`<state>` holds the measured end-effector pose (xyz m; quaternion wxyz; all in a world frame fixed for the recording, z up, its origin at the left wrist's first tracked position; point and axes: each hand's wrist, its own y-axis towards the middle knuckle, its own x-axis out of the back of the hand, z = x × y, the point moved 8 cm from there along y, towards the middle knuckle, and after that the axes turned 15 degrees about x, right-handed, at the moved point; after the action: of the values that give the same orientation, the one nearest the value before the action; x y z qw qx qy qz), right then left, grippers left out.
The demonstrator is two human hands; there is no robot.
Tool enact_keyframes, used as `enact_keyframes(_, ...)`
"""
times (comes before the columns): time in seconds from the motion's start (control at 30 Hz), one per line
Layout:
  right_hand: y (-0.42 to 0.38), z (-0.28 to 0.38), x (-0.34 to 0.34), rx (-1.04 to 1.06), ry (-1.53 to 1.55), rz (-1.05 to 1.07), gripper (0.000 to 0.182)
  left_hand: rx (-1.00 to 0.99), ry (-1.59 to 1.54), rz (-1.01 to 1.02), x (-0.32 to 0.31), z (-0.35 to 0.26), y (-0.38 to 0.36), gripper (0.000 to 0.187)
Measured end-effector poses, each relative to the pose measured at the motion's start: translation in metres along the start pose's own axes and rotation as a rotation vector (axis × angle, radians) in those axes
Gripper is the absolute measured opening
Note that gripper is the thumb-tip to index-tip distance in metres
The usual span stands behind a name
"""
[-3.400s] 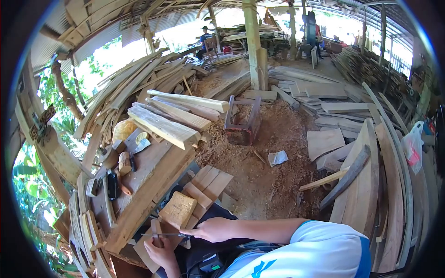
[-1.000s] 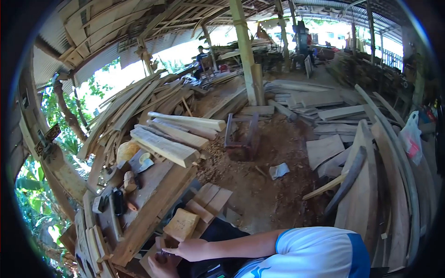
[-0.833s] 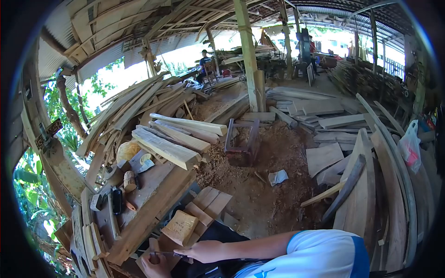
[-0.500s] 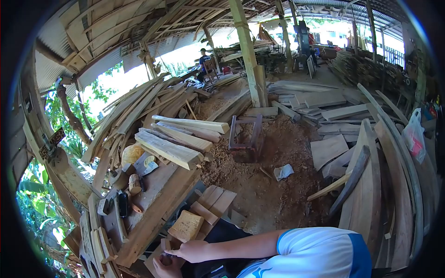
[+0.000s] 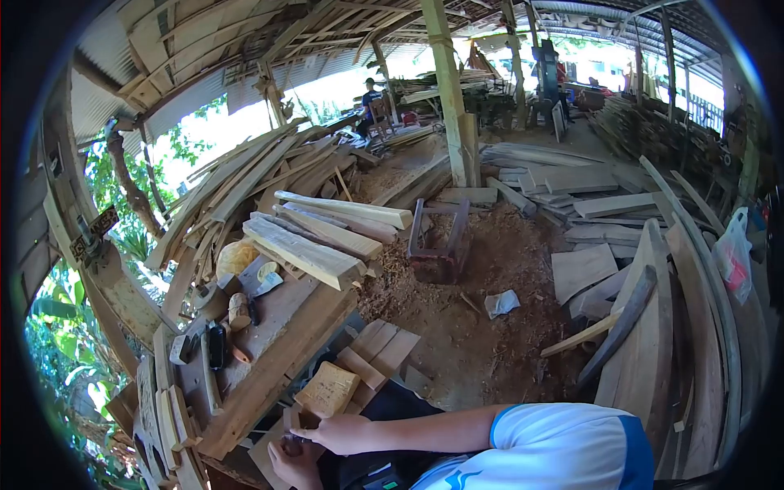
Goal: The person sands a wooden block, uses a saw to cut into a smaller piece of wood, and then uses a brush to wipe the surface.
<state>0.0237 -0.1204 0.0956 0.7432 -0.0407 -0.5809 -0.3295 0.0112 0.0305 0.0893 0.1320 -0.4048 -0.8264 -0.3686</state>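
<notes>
At the bottom of the view my left hand (image 5: 296, 467) has its fingers curled round a small dark piece (image 5: 291, 446), whose kind I cannot make out. My right hand (image 5: 339, 433) reaches in from the right and meets it, fingers closed with the tip at the same piece. A small wooden piece (image 5: 291, 419) stands up just above the fingers. Beyond the right hand, a light, rough-faced wood block (image 5: 328, 389) lies on flat boards (image 5: 384, 347). My hands partly hide whatever lies between them.
A thick wooden bench (image 5: 269, 367) to the left holds a mallet-like wood piece (image 5: 238, 312), a black tool (image 5: 217, 346) and several beams (image 5: 306, 249). A small dark red frame (image 5: 438, 245) stands on the shavings-covered ground. Planks (image 5: 637, 327) lean at right; a person (image 5: 369, 104) sits far back.
The view has shifted slightly, so the surroundings sit a little further right. Both hands stay together at the small piece, with only a slight change in their pose.
</notes>
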Motion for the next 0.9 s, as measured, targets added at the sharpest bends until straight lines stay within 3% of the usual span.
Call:
enact_keyframes(0.1,-0.02,-0.001,-0.008,-0.06,0.093,0.059,0.07,-0.042,0.043,-0.043,0.0,0.004,0.001,0.036)
enact_keyframes(0.17,-0.045,-0.002,-0.003,-0.038,0.109,-0.081,0.064,0.002,0.055,-0.045,-0.005,0.021,0.007,0.035)
enact_keyframes(0.27,-0.066,0.005,0.018,-0.111,0.15,0.044,0.059,-0.022,0.075,-0.072,-0.003,0.011,0.007,0.032)
enact_keyframes(0.43,-0.033,0.003,0.028,-0.144,0.223,0.07,0.057,-0.1,0.02,0.035,-0.009,0.003,0.003,0.03)
enact_keyframes(0.53,-0.014,0.005,0.02,-0.078,0.134,0.044,0.06,-0.082,0.026,0.0,-0.008,0.005,0.003,0.031)
enact_keyframes(0.77,-0.071,0.01,0.028,-0.169,0.206,0.017,0.063,0.002,0.046,-0.044,-0.003,0.004,0.009,0.029)
enact_keyframes(0.9,-0.056,0.007,0.031,-0.126,0.102,0.02,0.061,-0.023,-0.011,-0.01,-0.002,-0.006,0.007,0.028)
